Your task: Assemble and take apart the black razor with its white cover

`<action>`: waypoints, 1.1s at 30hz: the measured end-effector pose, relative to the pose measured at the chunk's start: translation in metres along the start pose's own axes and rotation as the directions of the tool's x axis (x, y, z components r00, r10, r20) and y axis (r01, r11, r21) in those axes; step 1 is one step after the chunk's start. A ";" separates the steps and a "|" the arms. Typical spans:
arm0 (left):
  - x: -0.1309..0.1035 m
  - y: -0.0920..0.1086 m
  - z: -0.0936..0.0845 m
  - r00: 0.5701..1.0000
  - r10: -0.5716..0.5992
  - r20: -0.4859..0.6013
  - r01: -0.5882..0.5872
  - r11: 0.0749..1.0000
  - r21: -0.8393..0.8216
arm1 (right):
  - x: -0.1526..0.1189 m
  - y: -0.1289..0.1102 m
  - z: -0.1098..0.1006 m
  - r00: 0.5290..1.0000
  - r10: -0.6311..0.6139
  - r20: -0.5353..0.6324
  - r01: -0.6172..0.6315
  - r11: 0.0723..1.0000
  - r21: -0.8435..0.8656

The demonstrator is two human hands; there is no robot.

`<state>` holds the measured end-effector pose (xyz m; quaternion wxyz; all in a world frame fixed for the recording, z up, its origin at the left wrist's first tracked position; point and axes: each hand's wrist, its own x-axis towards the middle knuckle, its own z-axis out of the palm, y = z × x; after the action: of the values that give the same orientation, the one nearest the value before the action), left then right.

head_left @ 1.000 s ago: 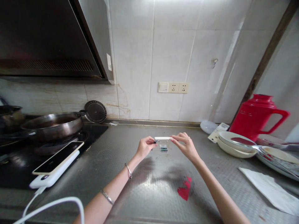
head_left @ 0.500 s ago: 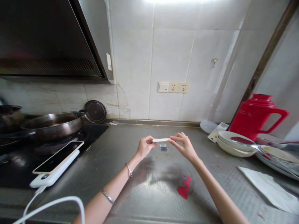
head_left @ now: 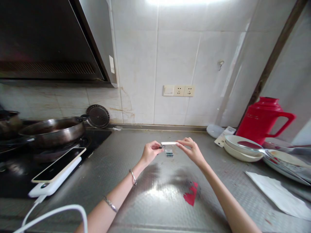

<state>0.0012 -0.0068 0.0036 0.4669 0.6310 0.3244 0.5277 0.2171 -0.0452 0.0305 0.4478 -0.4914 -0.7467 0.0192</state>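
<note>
Above the counter, my right hand pinches the right end of a slim white bar-shaped object, whose kind I cannot make out. The bar is held level between both hands. Its left end meets the fingertips of my left hand, which are closed in a pinch. A small dark piece shows at those fingertips, just under the bar; its kind is unclear. Below the bar, a little clear and teal item lies on the metal counter.
A torn red scrap and a white paper sheet lie on the counter. Stacked plates and a red thermos jug stand right. Left are a pan on the stove and a phone atop a white power bank.
The white bar has tilted and risen slightly, and the dark piece at my left fingertips shows more clearly. The whole view has shifted a little; both hands stay nearly in place.
</note>
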 end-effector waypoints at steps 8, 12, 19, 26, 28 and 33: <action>0.000 0.000 0.000 0.999 0.021 0.025 -0.021 1.000 -0.003 | -0.001 -0.002 0.000 0.999 -0.014 0.041 0.012 0.998 0.057; -0.001 0.001 0.001 1.000 0.017 0.025 -0.017 1.000 -0.011 | 0.000 0.001 0.000 1.000 0.025 0.017 -0.026 0.998 0.056; -0.004 0.005 0.004 0.999 0.018 0.046 -0.017 1.000 -0.019 | 0.000 0.005 -0.001 0.997 0.021 0.077 -0.032 0.988 0.152; -0.003 0.005 0.003 0.999 0.014 0.049 -0.014 1.000 -0.014 | -0.001 0.007 -0.006 0.997 0.032 0.073 -0.044 0.983 0.176; -0.002 0.003 0.003 0.999 0.016 0.044 -0.015 1.000 -0.016 | -0.001 0.006 -0.006 0.995 0.012 0.095 -0.029 0.983 0.181; 0.000 -0.002 0.000 1.000 0.000 0.028 0.000 1.000 0.000 | -0.001 0.010 -0.001 0.996 0.019 0.087 -0.030 0.992 0.124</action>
<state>0.0015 -0.0057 0.0016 0.4716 0.6382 0.3178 0.5189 0.2250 -0.0412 0.0257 0.4452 -0.4702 -0.7564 0.0925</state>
